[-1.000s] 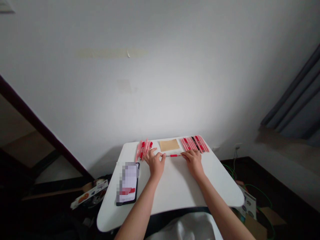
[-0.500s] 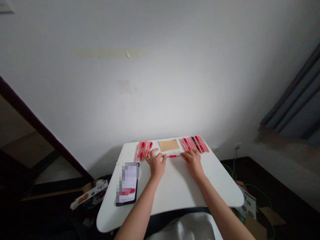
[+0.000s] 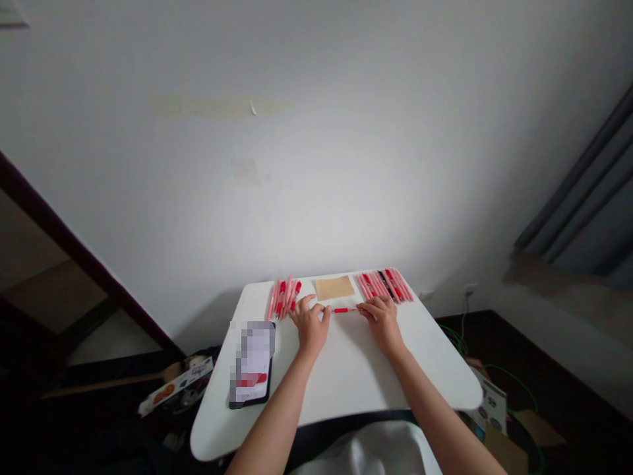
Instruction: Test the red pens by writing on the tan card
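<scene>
A slim pen with a red section (image 3: pixel 341 310) lies crosswise between my hands, low over the white table. My left hand (image 3: pixel 311 326) pinches its left end between thumb and index finger, the other fingers fanned out toward the left bundle. At the pen's right end, my right hand (image 3: pixel 383 323) closes thumb and fingers on it. Just left of my left hand lies a loose bundle of pink and red pens (image 3: pixel 284 297). Beyond my right hand, a neat row of pink and red pens (image 3: pixel 368 285) includes a black one. Behind the held pen is a tan paper rectangle (image 3: pixel 335 287).
A smartphone (image 3: pixel 253 363) lies on the left of the white table (image 3: pixel 346 389), its screen partly blurred. The wall (image 3: pixel 316 198) rises right behind the table. Boxes (image 3: pixel 492 402) and green cables (image 3: pixel 514 376) are on the floor at right, clutter (image 3: pixel 182 382) at left.
Very little differs. Both hands keep hold of the pen, and the left hand's fingers have shifted slightly to the right.
</scene>
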{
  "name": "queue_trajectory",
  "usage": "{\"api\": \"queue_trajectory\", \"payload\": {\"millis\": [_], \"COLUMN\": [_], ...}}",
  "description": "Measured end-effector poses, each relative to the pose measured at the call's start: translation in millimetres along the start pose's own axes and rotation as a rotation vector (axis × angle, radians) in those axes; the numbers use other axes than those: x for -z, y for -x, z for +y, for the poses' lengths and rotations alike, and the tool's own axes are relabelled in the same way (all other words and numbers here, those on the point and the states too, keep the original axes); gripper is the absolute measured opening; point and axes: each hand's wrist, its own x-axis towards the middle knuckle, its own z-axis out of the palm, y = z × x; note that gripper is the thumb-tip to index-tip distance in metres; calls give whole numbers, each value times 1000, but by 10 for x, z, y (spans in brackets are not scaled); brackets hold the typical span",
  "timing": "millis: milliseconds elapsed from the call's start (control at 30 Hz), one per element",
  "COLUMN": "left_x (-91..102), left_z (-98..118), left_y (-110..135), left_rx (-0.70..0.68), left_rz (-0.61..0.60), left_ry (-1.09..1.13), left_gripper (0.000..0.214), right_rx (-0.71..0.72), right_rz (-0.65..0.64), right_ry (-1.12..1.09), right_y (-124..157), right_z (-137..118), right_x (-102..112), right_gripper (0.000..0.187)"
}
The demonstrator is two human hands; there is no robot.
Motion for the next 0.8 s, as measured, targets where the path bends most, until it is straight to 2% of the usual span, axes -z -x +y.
{"api": "queue_trajectory", "payload": {"millis": [800], "left_x": [-39], "left_z": [-34], "left_y": [13], "left_rx": [-54], "left_rz": [-55], "left_ry": [-3], "left_gripper": [22], "right_rx": [-38], "right_rz": [-98], "right_ry": [-22], "right_y": [-6], "right_z": [-32], "right_x": [22], "right_gripper": [22]}}
